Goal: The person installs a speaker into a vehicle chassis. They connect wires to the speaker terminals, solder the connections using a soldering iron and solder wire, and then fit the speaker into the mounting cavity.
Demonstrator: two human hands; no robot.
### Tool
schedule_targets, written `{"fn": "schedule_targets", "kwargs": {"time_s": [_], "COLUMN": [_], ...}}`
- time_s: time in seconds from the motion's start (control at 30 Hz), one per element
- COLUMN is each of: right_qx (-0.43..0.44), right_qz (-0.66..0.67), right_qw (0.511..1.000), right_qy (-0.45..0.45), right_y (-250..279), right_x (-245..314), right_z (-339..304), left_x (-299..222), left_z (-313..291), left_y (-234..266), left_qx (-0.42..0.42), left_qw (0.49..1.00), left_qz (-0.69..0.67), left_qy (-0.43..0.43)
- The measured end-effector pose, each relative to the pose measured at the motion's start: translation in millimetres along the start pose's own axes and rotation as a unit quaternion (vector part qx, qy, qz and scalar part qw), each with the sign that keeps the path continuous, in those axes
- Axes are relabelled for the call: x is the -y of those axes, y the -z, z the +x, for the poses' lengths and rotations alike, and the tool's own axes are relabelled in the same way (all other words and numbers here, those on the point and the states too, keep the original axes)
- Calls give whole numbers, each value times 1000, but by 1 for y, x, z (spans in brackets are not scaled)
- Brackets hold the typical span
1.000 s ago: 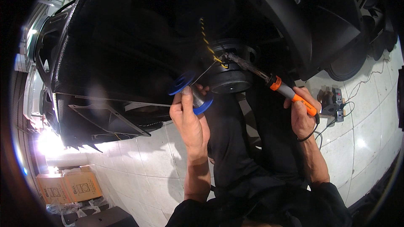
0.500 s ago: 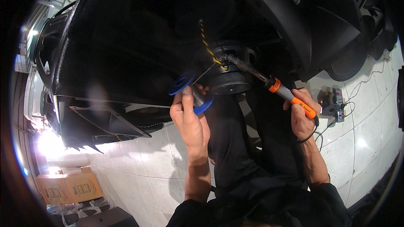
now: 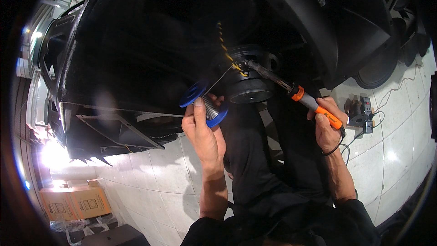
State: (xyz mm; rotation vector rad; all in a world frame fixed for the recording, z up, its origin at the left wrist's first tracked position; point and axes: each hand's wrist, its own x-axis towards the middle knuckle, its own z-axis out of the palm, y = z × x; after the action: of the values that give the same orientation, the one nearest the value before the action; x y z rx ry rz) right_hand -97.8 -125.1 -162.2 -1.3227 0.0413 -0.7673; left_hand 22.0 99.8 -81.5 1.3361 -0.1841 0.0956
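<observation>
My left hand (image 3: 202, 132) grips a blue spool of solder wire (image 3: 210, 109), thumb over its rim. A thin strand of solder (image 3: 220, 81) runs from it up to the terminal of a black speaker driver (image 3: 252, 89). My right hand (image 3: 328, 125) is wrapped round the orange and grey handle of a soldering iron (image 3: 306, 99). Its tip points left at the same terminal, close to the strand's end; whether they touch is too small to tell. A twisted yellow and black wire (image 3: 223, 45) comes down from the dark cabinet to the driver.
A large black speaker cabinet (image 3: 123, 64) fills the left and top. At the upper right stands a black horn (image 3: 332, 27). On the tiled floor (image 3: 391, 123) lies a power strip (image 3: 365, 109) with cords. Cardboard boxes (image 3: 77, 202) sit at the lower left.
My left hand and the solder spool have shifted slightly left, and the strand's end has drawn a little away from the iron's tip. My right hand and the iron have barely moved.
</observation>
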Motion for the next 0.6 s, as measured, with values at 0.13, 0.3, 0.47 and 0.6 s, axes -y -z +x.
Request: {"fn": "schedule_targets", "kwargs": {"time_s": [0.13, 0.3, 0.47, 0.6], "right_qx": [3, 2, -3, -1], "right_qz": [-1, -1, 2, -1], "right_qw": [1000, 1000, 1000, 1000], "right_qy": [2, 3, -1, 2], "right_y": [-1, 0, -1, -2], "right_x": [-1, 0, -1, 0], "right_z": [0, 0, -1, 0], "left_x": [2, 1, 2, 1], "left_z": [1, 2, 3, 2], "left_y": [0, -7, -6, -6], "left_qx": [3, -3, 9, 10], "left_qw": [1000, 1000, 1000, 1000], "left_qz": [5, 9, 19, 17], "left_qy": [-1, -2, -4, 0]}}
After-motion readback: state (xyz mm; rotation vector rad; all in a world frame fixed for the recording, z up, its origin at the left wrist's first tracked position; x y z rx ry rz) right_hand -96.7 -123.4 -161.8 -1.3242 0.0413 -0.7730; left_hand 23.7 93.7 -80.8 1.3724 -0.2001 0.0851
